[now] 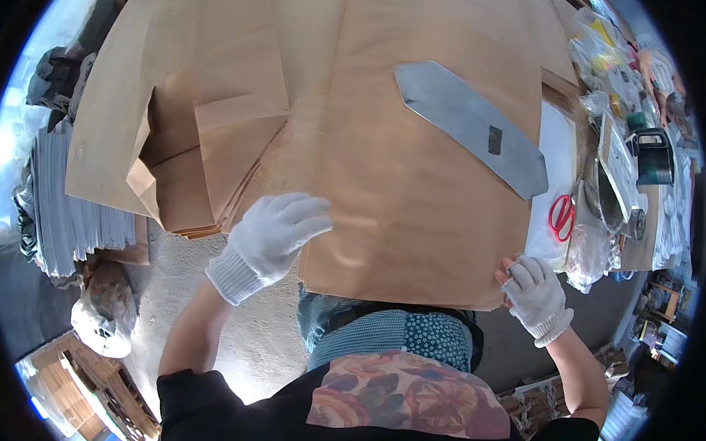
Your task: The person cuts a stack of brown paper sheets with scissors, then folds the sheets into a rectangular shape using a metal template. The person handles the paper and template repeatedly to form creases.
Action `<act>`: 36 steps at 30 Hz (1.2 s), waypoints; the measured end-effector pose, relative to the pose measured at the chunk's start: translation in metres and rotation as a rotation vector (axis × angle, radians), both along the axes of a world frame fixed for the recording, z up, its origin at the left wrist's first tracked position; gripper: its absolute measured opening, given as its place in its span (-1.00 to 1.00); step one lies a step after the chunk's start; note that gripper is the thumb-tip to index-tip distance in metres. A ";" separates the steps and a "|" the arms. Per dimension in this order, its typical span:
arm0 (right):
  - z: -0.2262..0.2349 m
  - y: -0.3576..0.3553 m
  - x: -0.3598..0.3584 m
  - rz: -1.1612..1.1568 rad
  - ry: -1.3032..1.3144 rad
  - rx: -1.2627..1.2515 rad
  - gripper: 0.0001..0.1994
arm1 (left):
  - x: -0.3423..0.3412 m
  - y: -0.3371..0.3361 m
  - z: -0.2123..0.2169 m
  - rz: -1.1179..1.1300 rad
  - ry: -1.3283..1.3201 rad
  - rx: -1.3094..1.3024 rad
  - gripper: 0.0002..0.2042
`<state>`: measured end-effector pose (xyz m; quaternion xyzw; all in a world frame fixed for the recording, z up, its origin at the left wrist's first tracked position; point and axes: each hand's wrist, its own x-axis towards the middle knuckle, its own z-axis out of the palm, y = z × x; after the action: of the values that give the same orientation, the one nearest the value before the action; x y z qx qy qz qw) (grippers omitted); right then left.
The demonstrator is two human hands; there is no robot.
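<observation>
A stack of flat brown paper sheets (415, 230) covers the middle of the table and reaches its front edge. My left hand (279, 233), in a white knitted glove, hovers by the stack's left edge with its fingers stretched out, holding nothing. At the front right corner, my right hand (533, 293) wears a white glove that leaves some fingertips bare. Its bent fingers close on the paper's edge; how many sheets they grip is hidden. A grey metal plate (473, 127) with pointed ends and a small dark patch lies slantwise on the stack.
Folded brown paper bags (235, 150) lie at the left, one mouth spread. Red-handled scissors (561, 218) rest on white paper (549, 165) at the right. Beyond are a dark mug (654, 157) and clear plastic bags (600, 54). Stacked grey sheets (78, 199) stand far left.
</observation>
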<state>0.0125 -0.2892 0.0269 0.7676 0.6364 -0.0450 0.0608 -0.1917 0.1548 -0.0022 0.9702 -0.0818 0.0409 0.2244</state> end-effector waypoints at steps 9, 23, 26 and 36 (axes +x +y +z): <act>-0.002 0.001 0.002 -0.045 0.052 -0.070 -0.28 | 0.009 0.004 -0.018 -0.019 0.140 -0.125 -0.61; -0.009 0.016 0.066 -1.132 0.627 0.948 -0.75 | 0.041 -0.026 -0.014 0.446 0.015 -0.438 -0.91; -0.055 0.043 0.068 -1.245 0.564 1.049 -0.66 | 0.054 -0.037 -0.043 0.754 -0.025 -0.306 -0.72; -0.105 0.067 0.081 -1.131 0.351 0.715 -0.73 | 0.094 -0.045 -0.061 0.744 -0.345 0.319 -0.88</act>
<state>0.0934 -0.2218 -0.0786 0.9358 0.1145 0.0192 -0.3329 -0.0974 0.1093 -0.0636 0.9350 0.2317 0.2673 0.0247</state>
